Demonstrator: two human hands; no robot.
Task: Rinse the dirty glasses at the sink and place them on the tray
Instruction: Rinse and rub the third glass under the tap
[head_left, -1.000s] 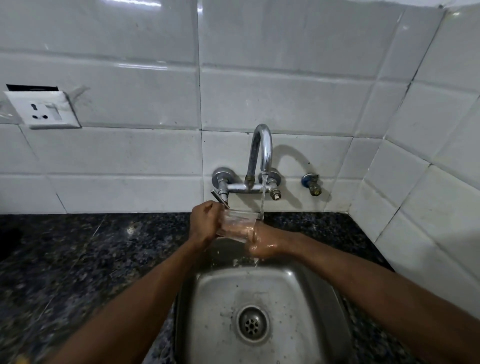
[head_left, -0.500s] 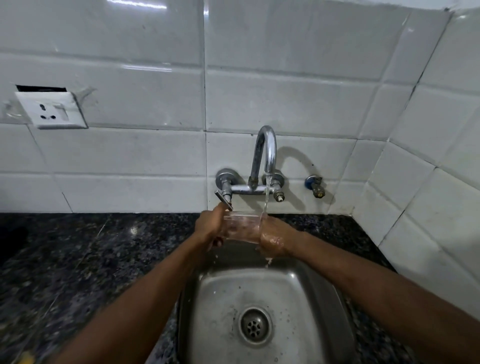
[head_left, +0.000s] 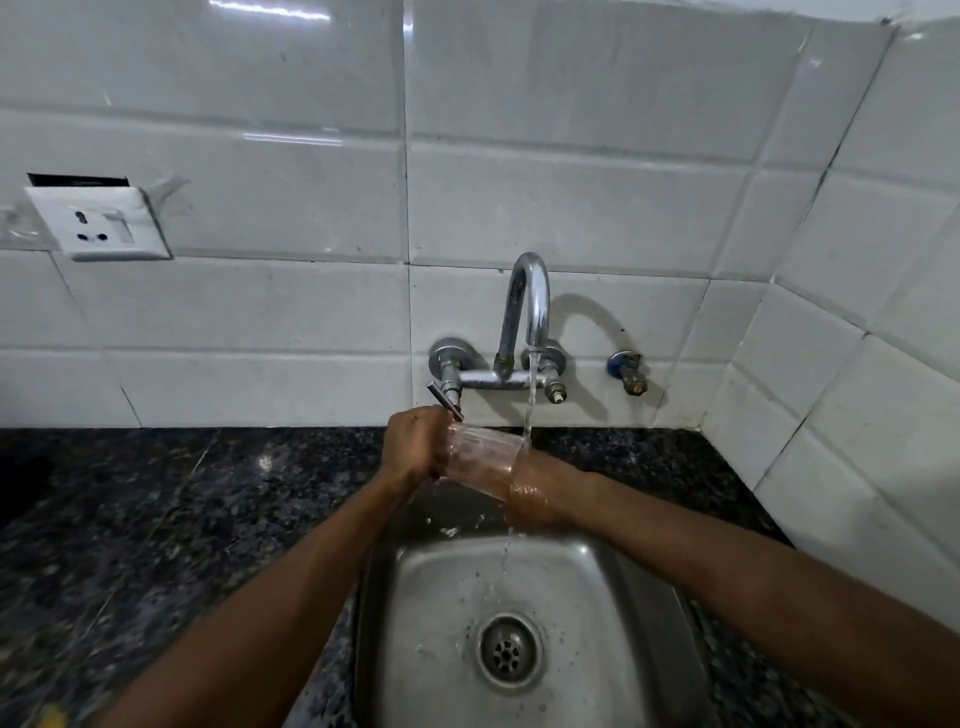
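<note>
Head view, glass (head_left: 483, 457) blurry, right hand (head_left: 537, 496) half-hidden

Open above the steel sink basin (head_left: 597, 597) near the drain (head_left: 510, 649); open over the granite counter (head_left: 156, 493) at left. Blocked far by the faucet spout (head_left: 530, 301), its lever handle (head_left: 444, 400) just beside the left hand (head_left: 415, 447), glass (head_left: 483, 457) and right hand (head_left: 535, 499) beneath; tiled wall (head_left: 857, 441) close at right

arms extended, left hand (head_left: 415, 447) grips the glass (head_left: 483, 453), wet right hand (head_left: 535, 493) (fingers hidden) meets its other end
</note>
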